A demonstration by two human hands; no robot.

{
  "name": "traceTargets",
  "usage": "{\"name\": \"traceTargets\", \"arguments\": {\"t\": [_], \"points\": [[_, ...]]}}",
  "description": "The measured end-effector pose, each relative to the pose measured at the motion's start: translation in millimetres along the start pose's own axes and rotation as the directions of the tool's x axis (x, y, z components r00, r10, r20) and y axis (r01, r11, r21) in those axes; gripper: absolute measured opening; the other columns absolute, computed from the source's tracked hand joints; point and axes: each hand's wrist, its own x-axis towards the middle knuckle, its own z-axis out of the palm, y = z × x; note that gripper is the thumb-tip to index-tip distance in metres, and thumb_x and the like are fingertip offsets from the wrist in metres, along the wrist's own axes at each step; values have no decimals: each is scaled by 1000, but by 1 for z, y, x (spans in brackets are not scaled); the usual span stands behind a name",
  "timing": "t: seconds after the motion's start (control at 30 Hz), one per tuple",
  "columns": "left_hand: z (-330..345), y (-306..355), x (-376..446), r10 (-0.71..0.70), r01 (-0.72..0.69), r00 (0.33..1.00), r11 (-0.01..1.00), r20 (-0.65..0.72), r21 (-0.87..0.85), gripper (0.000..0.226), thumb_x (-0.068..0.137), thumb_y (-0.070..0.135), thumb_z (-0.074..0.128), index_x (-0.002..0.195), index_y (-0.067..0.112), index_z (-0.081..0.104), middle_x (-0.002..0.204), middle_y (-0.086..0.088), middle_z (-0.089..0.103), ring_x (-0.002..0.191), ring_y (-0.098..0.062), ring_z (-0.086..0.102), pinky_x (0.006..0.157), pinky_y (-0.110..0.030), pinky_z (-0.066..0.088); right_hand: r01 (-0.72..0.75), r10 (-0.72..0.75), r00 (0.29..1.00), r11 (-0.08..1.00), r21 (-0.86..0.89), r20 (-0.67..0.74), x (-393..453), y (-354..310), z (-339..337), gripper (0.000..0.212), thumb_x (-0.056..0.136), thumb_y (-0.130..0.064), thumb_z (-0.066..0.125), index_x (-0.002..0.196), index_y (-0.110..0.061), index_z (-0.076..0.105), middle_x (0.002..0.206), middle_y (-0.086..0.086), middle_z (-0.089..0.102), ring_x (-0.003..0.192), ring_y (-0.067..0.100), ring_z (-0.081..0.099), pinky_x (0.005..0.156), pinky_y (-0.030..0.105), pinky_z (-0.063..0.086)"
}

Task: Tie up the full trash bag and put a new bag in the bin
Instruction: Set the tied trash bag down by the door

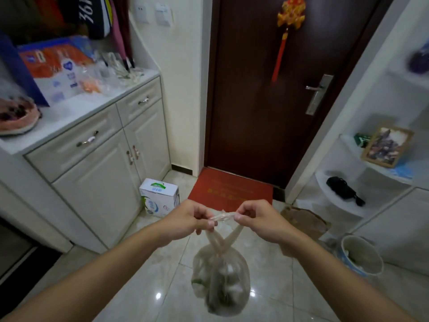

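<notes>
The left hand (190, 219) and right hand (255, 216) each pinch a twisted ear of the trash bag (220, 282) in curled fingers; the bag hangs above the floor. A slipped ear could drop it. The bin (362, 256) stands right.

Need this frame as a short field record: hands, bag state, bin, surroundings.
left hand: left hand pinches one twisted end of the trash bag
right hand: right hand pinches the other end
trash bag: translucent trash bag, full, hanging in the air above the tiled floor
bag ends: crossed in an X above the bag's neck, stretched between the hands
bin: bin on the floor to the right; a liner cannot be told
nearby: red doormat at dark door; carton by the white cabinet
</notes>
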Motion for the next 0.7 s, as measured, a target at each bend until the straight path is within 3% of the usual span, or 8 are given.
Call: {"name": "traceTargets", "arguments": {"t": [0.23,0.4,0.6,0.7], "points": [[-80,2,80,-9,7,995,1000,-96,-13,12,85,3,68,89,13,75,65,-1,72,50,-1,55,49,-16,40,43,-43,999,999,25,-4,114,-20,-11,4,88,-24,69,88,-21,72,74,-7,66,63,1,55,61,22,45],[-119,-5,152,-58,54,972,998,-227,-25,9,86,4,68,84,11,74,67,-5,73,55,-5,58,52,-19,42,155,-148,984,985,-73,100,214,-19,-33,6,86,-24,71,84,-19,73,72,-8,66,62,-2,55,62,20,45],[-150,-3,236,-129,68,863,988,-488,-141,23,82,-9,66,78,13,72,73,-10,72,62,-15,59,51,-15,44,271,-237,931,958,-92,279,341,-24,-72,10,86,-17,70,77,-19,69,58,-11,57,47,-6,50,50,13,39],[-165,5,270,-178,73,809,976,-561,-205,26,82,-15,63,80,10,71,71,-9,71,65,-17,59,50,-15,44,319,-264,903,941,-115,339,396,-31,-84,7,86,-17,69,80,-15,69,65,-8,61,53,-2,53,53,16,44]]}}
